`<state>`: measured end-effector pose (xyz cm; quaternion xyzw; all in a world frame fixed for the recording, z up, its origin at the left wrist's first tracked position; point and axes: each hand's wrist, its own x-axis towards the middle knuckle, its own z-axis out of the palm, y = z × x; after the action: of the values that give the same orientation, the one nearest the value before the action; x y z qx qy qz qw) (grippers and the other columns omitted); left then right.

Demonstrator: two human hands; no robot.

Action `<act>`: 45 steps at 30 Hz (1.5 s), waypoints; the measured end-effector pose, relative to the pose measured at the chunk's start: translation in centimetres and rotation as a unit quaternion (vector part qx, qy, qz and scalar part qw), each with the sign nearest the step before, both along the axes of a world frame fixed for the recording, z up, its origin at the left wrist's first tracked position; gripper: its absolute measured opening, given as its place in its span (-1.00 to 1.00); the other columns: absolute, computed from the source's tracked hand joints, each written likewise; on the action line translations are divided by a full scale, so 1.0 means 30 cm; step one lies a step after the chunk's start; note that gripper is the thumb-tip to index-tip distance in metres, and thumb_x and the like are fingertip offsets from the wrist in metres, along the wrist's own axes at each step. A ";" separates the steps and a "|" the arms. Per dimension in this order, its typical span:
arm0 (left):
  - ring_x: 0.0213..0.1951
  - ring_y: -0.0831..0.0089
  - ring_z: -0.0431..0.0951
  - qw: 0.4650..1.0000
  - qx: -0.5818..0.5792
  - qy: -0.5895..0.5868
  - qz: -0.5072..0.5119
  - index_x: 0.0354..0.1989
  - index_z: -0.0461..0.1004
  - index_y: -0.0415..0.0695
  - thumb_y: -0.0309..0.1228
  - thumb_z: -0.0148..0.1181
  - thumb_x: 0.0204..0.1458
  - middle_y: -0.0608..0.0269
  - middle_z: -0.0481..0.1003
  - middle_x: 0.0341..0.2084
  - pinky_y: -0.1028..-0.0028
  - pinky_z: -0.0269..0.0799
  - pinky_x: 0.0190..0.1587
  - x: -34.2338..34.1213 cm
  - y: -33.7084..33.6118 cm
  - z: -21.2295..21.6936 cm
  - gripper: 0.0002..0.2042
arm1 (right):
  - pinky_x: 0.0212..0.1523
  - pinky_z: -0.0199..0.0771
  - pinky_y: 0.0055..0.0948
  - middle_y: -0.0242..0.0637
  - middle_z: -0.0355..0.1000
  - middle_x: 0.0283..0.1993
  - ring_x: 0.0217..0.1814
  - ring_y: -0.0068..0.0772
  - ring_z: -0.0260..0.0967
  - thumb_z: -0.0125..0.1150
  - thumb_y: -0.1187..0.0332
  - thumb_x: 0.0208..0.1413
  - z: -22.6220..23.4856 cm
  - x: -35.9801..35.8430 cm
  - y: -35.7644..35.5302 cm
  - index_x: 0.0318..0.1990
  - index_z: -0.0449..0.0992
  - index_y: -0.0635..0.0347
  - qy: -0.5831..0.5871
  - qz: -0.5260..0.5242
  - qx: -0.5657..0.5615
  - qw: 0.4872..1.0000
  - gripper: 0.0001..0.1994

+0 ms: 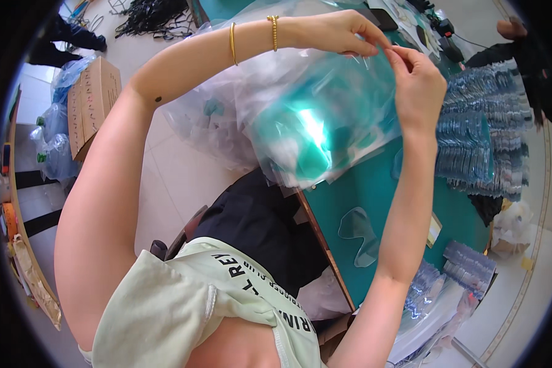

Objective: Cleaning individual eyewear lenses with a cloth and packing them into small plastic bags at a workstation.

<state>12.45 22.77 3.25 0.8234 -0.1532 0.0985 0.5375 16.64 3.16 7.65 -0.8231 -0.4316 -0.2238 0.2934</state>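
Note:
My left hand point(343, 34), with gold bracelets on its wrist, reaches over a pile of clear plastic bags. Its fingers are pinched together at the upper edge of a clear plastic bag point(349, 92). My right hand point(420, 83) meets it there, thumb and forefinger closed at the same edge; the fingertips almost touch. The bag spreads out below, shiny and see-through, with a bright glare on it. A goggle-shaped clear plastic sheet point(359, 238) lies on the green table point(343, 196), left of my right forearm.
Rows of stacked clear plastic pieces point(472, 144) stand along the table's right side, with more stacks point(469, 267) nearer me. A dark phone-like object point(383, 19) lies at the back. At the left are a cardboard box point(95, 104) and clear bottles point(55, 144). Another person's hand point(512, 29) shows far right.

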 end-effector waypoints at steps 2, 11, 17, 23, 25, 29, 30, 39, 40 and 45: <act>-0.41 0.65 0.44 0.999 -0.041 0.018 -0.017 -0.03 0.61 -0.15 -0.38 0.19 0.23 0.37 0.52 -0.38 0.56 0.43 -0.33 -0.029 0.035 0.034 -0.79 | -0.31 0.44 -0.50 -0.17 0.60 -0.35 -0.36 -0.53 0.50 0.32 0.27 0.19 0.039 -0.015 0.005 -0.14 0.67 0.23 0.071 0.029 -0.024 0.997 -0.77; -0.44 0.75 0.32 0.998 -0.053 0.035 -0.029 0.29 0.39 -0.21 -0.50 0.13 0.21 0.53 0.41 -0.48 0.67 0.27 -0.38 -0.082 0.307 -0.014 -0.56 | -0.26 0.41 -0.58 -0.37 0.57 -0.37 -0.36 -0.61 0.42 0.28 0.23 0.22 0.055 0.008 0.002 -0.21 0.64 0.34 0.115 -0.027 0.157 0.981 -0.72; -0.28 0.32 0.56 0.910 0.257 -0.082 0.314 0.16 0.43 -0.31 -0.34 0.41 -0.13 0.00 0.56 -0.35 0.37 0.50 -0.19 -0.036 0.485 -0.145 -0.38 | -0.36 0.41 -0.56 -0.37 0.56 -0.38 -0.40 -0.58 0.43 0.28 0.22 0.24 0.098 -0.019 -0.059 -0.27 0.64 0.29 0.014 -0.080 0.272 0.959 -0.74; -0.26 0.61 0.53 0.924 -0.376 0.067 -0.008 -0.11 0.53 -0.18 -0.21 0.20 0.26 0.35 0.53 -0.33 0.61 0.49 -0.13 -0.153 -0.001 0.146 -0.73 | -0.49 0.31 -0.60 -0.52 0.55 -0.43 -0.49 -0.65 0.36 0.52 0.38 0.00 0.123 -0.090 -0.173 -0.35 0.70 0.09 -0.325 -0.027 0.122 0.937 -0.90; -0.27 0.60 0.53 0.851 -0.499 0.140 -0.090 -0.13 0.51 -0.12 -0.23 0.15 0.29 0.38 0.53 -0.32 0.61 0.49 -0.15 -0.297 -0.173 0.173 -0.79 | -0.51 0.29 -0.59 -0.52 0.53 -0.45 -0.49 -0.63 0.36 0.53 0.41 -0.03 0.072 -0.168 -0.162 -0.35 0.70 0.09 -0.352 -0.009 0.112 0.929 -0.90; -0.28 0.59 0.54 0.798 -0.541 0.037 -0.264 -0.11 0.49 -0.14 -0.36 0.09 0.32 0.34 0.52 -0.30 0.61 0.49 -0.18 -0.340 -0.282 0.057 -0.86 | -0.48 0.31 -0.56 -0.45 0.48 -0.46 -0.47 -0.51 0.36 0.55 0.52 -0.11 0.010 -0.290 -0.259 -0.34 0.70 0.12 -0.309 0.128 0.100 0.937 -0.84; -0.29 0.58 0.54 0.816 -0.547 0.118 -0.143 -0.11 0.49 -0.15 -0.41 0.09 0.31 0.32 0.52 -0.30 0.61 0.49 -0.20 -0.399 -0.316 0.069 -0.88 | -0.45 0.33 -0.55 -0.41 0.47 -0.46 -0.45 -0.48 0.36 0.54 0.56 -0.13 -0.006 -0.330 -0.321 -0.33 0.70 0.14 -0.261 0.116 0.083 0.955 -0.82; -0.33 0.57 0.53 0.830 -0.516 0.161 -0.138 -0.16 0.46 -0.27 -0.54 0.20 0.18 0.23 0.53 -0.35 0.59 0.47 -0.34 -0.564 -0.529 -0.027 -0.89 | -0.47 0.11 -0.60 -0.37 0.32 -0.42 -0.47 -0.58 0.15 0.31 0.02 0.19 -0.122 -0.719 -0.711 -0.19 0.42 0.31 0.126 -0.163 0.320 0.925 -0.55; -0.34 0.58 0.53 0.822 -0.523 0.175 -0.143 -0.17 0.45 -0.27 -0.55 0.20 0.18 0.24 0.53 -0.36 0.60 0.47 -0.34 -0.585 -0.552 -0.043 -0.89 | -0.50 0.04 -0.60 -0.41 0.26 -0.44 -0.50 -0.62 0.09 0.25 -0.14 0.19 -0.151 -0.754 -0.732 -0.18 0.38 0.28 0.183 -0.196 0.347 0.899 -0.45; -0.35 0.59 0.54 0.834 -0.463 0.248 -0.170 -0.22 0.47 -0.28 -0.58 0.28 0.12 0.25 0.52 -0.35 0.60 0.49 -0.32 -0.645 -0.615 -0.119 -0.88 | -0.54 0.00 -0.64 -0.44 0.21 -0.48 -0.56 -0.68 0.01 0.15 -0.09 0.27 -0.230 -0.906 -0.860 -0.18 0.37 0.24 0.404 -0.097 0.429 0.802 -0.52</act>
<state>-6.91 4.30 -0.33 0.4357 -0.0888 -0.1422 0.8843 -10.53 -22.66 0.75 -0.6664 -0.0518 -0.0608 0.7413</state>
